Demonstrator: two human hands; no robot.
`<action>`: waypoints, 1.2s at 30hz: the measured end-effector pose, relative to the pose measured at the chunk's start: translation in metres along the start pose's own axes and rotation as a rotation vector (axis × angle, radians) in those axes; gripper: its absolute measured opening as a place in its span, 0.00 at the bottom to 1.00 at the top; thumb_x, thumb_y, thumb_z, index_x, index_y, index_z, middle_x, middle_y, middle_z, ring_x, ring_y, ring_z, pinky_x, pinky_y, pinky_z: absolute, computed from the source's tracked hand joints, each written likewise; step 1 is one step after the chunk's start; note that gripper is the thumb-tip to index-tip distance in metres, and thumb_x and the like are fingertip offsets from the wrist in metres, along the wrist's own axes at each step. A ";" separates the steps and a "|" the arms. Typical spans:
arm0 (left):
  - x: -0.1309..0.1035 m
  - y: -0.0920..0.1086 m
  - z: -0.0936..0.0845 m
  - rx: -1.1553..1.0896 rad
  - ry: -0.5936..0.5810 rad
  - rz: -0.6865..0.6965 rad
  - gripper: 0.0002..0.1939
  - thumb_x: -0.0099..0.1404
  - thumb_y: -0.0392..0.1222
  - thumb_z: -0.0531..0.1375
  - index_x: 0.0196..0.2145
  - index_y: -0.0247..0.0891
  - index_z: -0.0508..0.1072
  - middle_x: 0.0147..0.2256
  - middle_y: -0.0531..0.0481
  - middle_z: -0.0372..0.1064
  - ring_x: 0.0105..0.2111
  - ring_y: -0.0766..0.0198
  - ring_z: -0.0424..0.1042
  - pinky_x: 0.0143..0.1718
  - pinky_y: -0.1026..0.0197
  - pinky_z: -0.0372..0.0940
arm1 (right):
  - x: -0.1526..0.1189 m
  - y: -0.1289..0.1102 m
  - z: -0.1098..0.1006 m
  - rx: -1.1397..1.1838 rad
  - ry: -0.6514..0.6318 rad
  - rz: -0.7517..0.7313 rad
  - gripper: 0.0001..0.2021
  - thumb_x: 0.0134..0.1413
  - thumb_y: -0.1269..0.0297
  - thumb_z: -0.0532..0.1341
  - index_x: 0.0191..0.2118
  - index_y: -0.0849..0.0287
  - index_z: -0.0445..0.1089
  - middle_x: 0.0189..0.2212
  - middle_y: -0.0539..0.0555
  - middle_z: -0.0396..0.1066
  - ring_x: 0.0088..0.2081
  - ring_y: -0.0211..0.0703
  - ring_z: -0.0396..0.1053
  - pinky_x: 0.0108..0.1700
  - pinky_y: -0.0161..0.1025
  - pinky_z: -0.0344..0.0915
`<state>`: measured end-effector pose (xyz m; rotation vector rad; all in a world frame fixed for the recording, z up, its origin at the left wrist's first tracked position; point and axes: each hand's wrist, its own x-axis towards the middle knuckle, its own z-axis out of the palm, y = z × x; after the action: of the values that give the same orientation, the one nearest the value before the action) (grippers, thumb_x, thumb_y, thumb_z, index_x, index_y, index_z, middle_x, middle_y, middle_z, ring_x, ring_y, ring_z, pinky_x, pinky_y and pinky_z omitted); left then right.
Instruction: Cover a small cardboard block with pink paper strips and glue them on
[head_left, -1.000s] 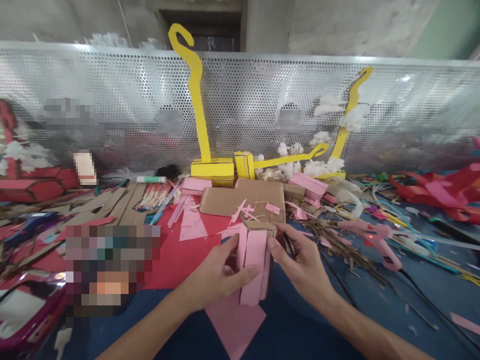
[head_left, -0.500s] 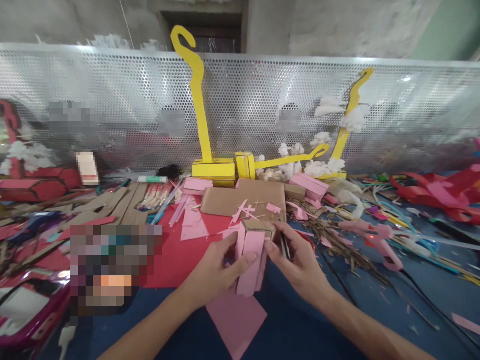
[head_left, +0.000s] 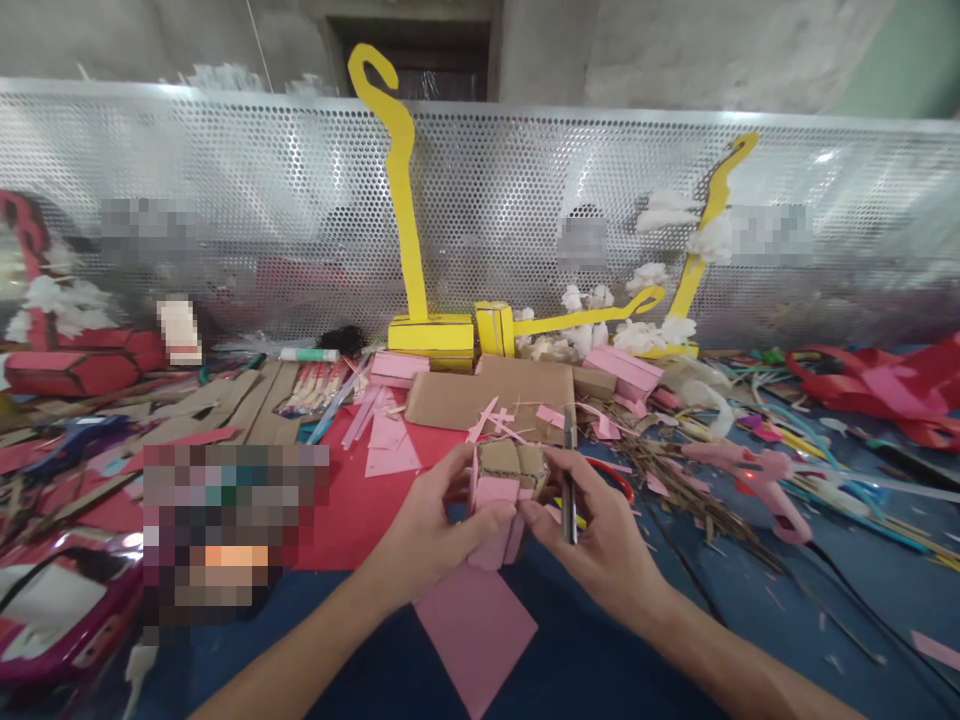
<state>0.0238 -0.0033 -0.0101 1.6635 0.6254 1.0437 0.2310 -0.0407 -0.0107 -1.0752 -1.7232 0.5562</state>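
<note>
Between my hands is a small cardboard box [head_left: 496,492] with pink paper on its sides and bare brown cardboard on top. My left hand [head_left: 442,525] grips it from the left, thumb pressed on the front face. From the right, my right hand [head_left: 592,525] pinches the box with thumb and fingertips. A slim dark metallic tool [head_left: 569,490], perhaps a cutter, also sits upright in the right hand; its kind is not clear. Below the box a pink paper square [head_left: 477,635] lies on the blue table [head_left: 607,665].
A pink glue gun [head_left: 757,480] with a lit red light and black cord lies to the right. Yellow cardboard hooks on blocks [head_left: 431,340] stand behind. Brown cardboard [head_left: 487,395], red paper [head_left: 337,520] and scraps surround my hands. A perforated metal panel [head_left: 487,200] closes the back.
The box has tipped toward me, so more of its brown top shows. The dark tool in my right hand has turned more upright. Both hands keep hold of the box.
</note>
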 end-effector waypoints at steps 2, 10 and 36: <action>0.000 0.000 0.000 0.019 0.005 -0.018 0.24 0.66 0.44 0.67 0.58 0.41 0.68 0.54 0.43 0.75 0.51 0.55 0.76 0.52 0.56 0.70 | -0.001 0.000 0.000 -0.003 -0.002 0.009 0.15 0.62 0.63 0.65 0.52 0.52 0.65 0.35 0.48 0.70 0.34 0.39 0.70 0.35 0.33 0.67; -0.001 0.009 0.003 0.083 0.025 -0.062 0.25 0.62 0.38 0.68 0.56 0.40 0.70 0.50 0.45 0.77 0.49 0.55 0.76 0.53 0.55 0.69 | -0.001 -0.002 -0.003 -0.078 0.030 -0.029 0.08 0.64 0.58 0.64 0.42 0.54 0.66 0.31 0.48 0.68 0.31 0.39 0.65 0.32 0.34 0.62; -0.002 0.007 0.000 0.056 0.020 0.015 0.26 0.64 0.40 0.68 0.59 0.41 0.68 0.51 0.45 0.76 0.51 0.55 0.75 0.54 0.56 0.68 | 0.001 0.002 -0.009 -0.060 0.024 -0.022 0.14 0.66 0.57 0.62 0.53 0.54 0.70 0.35 0.52 0.75 0.32 0.41 0.71 0.35 0.35 0.68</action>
<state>0.0222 -0.0075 -0.0042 1.7108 0.6608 1.0633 0.2395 -0.0400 -0.0083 -1.0994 -1.7380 0.4782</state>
